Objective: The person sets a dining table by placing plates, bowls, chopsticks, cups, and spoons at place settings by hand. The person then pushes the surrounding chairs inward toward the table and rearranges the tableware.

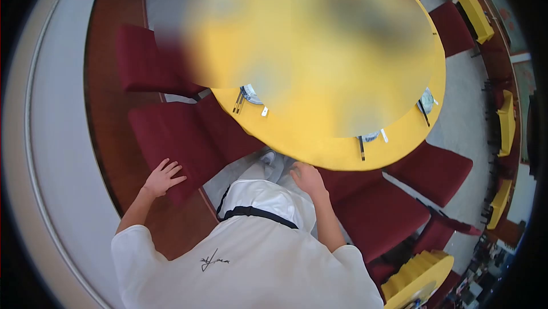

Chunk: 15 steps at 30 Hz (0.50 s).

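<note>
My left hand (162, 179) lies with spread fingers on the top edge of a dark red upholstered chair (165, 135) to my left. It rests on the fabric and does not wrap round it. In front of my body, close to the edge of the yellow-covered round table (319, 158), is my right hand (308, 179). Its fingers bend inward, and whatever they may hold is hidden. Just right of that hand stands another dark red chair (374, 212).
Place settings ring the table: a plate (251, 94) with black chopsticks (238, 101), and another plate (371, 136) with chopsticks (362, 148). The table's middle is blurred. More red chairs (436, 172) stand around it. A pale wall (63, 109) runs along the left.
</note>
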Available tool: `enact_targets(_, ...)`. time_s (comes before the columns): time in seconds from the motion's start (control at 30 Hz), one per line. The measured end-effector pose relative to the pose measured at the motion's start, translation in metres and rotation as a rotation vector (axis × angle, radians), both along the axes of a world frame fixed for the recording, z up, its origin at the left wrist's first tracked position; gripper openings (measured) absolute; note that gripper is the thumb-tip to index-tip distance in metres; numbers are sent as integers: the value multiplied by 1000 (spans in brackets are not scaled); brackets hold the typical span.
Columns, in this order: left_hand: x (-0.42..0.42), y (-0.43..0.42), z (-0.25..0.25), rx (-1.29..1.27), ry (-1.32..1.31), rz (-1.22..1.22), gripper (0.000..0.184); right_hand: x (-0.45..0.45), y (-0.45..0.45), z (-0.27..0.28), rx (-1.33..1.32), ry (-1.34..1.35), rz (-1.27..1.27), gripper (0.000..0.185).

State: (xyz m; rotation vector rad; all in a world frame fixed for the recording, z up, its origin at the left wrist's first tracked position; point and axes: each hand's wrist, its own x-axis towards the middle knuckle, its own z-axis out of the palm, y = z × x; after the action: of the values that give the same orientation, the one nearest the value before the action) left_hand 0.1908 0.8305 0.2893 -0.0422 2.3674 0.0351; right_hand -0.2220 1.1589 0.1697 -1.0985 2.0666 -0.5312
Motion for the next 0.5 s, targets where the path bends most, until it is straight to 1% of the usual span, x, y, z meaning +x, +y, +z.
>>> enact_targets(0.03,-8,2,0,-41,-23,7,86,-16,-7,-4,-29,-13,13,37)
enact_targets(0.07,-16,7,4,-82,-108,23,82,-30,-11,0,4,-40,23,38)
enact_targets(0.1,-18,18,-8,-128,-139,61,79,-41,-14,4,37,-69,32,39)
enact_targets(0.13,-16,25,-29,-182,-168,94,75,-53,-20,6,63,-96,36,40)
enact_targets(0.17,-17,22,-34,-236,-199,119,72,-64,-25,2,65,-104,41,41)
enact_targets(0.23,-93,46,-16,-300,-542,290,58,-84,-21,-6,91,-133,43,41)
enact_targets(0.3,-164,49,-18,73,-507,712,47,-101,-21,-2,105,-136,28,42)
enact_targets(0.37,-177,51,-75,558,171,876,42,-117,-22,2,106,-146,-8,42)
enact_targets(0.43,-235,62,-58,482,361,901,41,-127,-21,-3,71,-169,-36,41)
enact_targets(0.5,-259,59,-70,495,432,937,40,-131,-26,-12,57,-196,-70,40)
